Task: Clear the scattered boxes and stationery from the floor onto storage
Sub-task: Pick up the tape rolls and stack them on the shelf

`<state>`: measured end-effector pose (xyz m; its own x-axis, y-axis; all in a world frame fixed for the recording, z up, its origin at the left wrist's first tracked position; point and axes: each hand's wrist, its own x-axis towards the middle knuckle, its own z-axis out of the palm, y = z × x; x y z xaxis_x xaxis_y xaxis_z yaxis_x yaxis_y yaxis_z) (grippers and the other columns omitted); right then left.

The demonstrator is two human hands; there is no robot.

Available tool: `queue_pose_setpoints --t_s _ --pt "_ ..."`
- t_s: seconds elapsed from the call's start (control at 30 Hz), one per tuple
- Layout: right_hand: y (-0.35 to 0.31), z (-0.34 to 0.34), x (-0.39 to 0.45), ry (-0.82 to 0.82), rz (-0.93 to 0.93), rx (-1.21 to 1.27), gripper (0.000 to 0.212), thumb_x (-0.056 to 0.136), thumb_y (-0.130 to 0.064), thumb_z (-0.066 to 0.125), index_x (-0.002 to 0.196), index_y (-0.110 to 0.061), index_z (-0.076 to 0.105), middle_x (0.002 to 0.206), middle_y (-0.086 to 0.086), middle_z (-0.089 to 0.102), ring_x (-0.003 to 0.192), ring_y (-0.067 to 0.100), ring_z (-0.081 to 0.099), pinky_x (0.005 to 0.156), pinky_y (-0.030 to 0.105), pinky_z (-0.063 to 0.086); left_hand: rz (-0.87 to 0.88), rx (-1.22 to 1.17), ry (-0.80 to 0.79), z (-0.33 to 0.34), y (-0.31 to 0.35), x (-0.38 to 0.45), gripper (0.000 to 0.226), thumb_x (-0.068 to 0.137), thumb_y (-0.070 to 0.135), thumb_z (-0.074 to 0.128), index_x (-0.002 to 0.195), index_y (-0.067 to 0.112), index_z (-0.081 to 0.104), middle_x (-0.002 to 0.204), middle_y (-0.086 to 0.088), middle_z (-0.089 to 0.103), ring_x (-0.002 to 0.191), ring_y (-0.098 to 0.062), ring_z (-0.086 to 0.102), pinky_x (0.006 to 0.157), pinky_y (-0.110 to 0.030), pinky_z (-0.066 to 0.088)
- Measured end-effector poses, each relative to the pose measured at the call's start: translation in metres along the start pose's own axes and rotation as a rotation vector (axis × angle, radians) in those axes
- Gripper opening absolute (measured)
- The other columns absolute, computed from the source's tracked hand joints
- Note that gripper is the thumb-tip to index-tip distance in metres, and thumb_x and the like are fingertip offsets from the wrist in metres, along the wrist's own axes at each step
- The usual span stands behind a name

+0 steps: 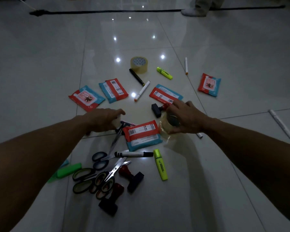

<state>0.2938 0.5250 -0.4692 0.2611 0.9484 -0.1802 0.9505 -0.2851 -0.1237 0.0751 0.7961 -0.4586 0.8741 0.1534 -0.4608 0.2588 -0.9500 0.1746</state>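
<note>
- No brand name or wording readable anywhere; only barcodes and small square symbols show on the backs of the red-and-blue soft packets, e.g. the near packet (141,135), and dark illegible print on the near yellow highlighter (161,165).
- Right hand (185,117) curled over a clear roll of packing tape (168,127), thumb and fingers gripping its rim, just above the glossy white tiled floor (224,47); roll touching the near packet's right edge.
- Left hand (102,120) palm down with fingers bent over a small whitish object, too hidden to name; whether actually pinched, cannot tell.
- Black-and-red rubber stamp (158,110) just beyond the right hand's fingertips, beside another packet lying face down (165,95).
- Second tan tape roll (139,64) farther off, near a black marker (136,77) and a white orange-tipped marker (142,91).
- Near the body: tangled scissors with black and green handles (97,171), a black-and-white marker (133,154), two more stamps (132,178), a green highlighter (69,169).
- Lone packet (209,84) and a white pen (281,123) well apart to the right.
</note>
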Motion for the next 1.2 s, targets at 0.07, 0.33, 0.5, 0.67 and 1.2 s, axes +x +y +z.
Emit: queue_pose_setpoints --t_s 0.07,0.33,0.5,0.67,1.2 --pt "0.002 0.003 0.000 0.001 0.090 0.105 0.101 0.065 -0.072 0.076 0.144 -0.030 0.030 0.150 0.004 0.030 0.136 0.027 0.032 0.108 0.052 0.036 0.012 0.011 -0.032 0.005 0.002 0.002 0.068 0.096 0.029 0.065 0.152 0.028 0.027 0.139 -0.010 0.053 0.120 -0.023 0.055 0.092 -0.033 0.046" --pt "0.006 0.018 0.007 -0.177 0.208 0.174 0.128 0.061 -0.056 0.089 0.153 -0.034 0.002 0.158 0.005 0.015 0.141 0.035 0.029 0.110 0.062 0.036 0.031 0.096 -0.065 0.011 -0.005 0.005 0.064 0.096 0.038 0.064 0.149 0.030 0.029 0.122 -0.001 0.064 0.099 -0.012 0.057 0.078 -0.025 0.047" --pt "0.003 0.023 0.013 -0.189 0.206 0.104 0.131 0.062 -0.056 0.088 0.155 -0.033 -0.001 0.160 0.008 0.012 0.141 0.039 0.028 0.110 0.064 0.035 0.056 0.182 0.012 0.002 -0.002 0.018 0.049 0.099 0.044 0.056 0.143 0.028 0.041 0.118 0.000 0.065 0.098 -0.011 0.057 0.081 -0.029 0.048" --pt "0.000 0.026 0.012 -0.146 0.201 0.104 0.127 0.064 -0.050 0.089 0.156 -0.030 0.004 0.157 0.009 0.015 0.136 0.034 0.031 0.104 0.050 0.044 0.165 0.216 0.070 -0.001 0.027 0.042 0.039 0.100 0.039 0.056 0.135 0.023 0.052 0.119 -0.002 0.063 0.100 -0.012 0.057 0.079 -0.024 0.042" --pt "0.009 0.038 0.004 -0.008 0.190 0.327 0.133 0.064 -0.056 0.088 0.157 -0.026 -0.002 0.154 0.011 0.023 0.132 0.030 0.036 0.105 0.045 0.044 0.270 -0.438 0.136 0.048 0.126 0.118 0.102 0.069 0.039 0.089 0.151 0.026 0.029 0.144 -0.002 0.053 0.124 -0.020 0.056 0.104 -0.037 0.045"
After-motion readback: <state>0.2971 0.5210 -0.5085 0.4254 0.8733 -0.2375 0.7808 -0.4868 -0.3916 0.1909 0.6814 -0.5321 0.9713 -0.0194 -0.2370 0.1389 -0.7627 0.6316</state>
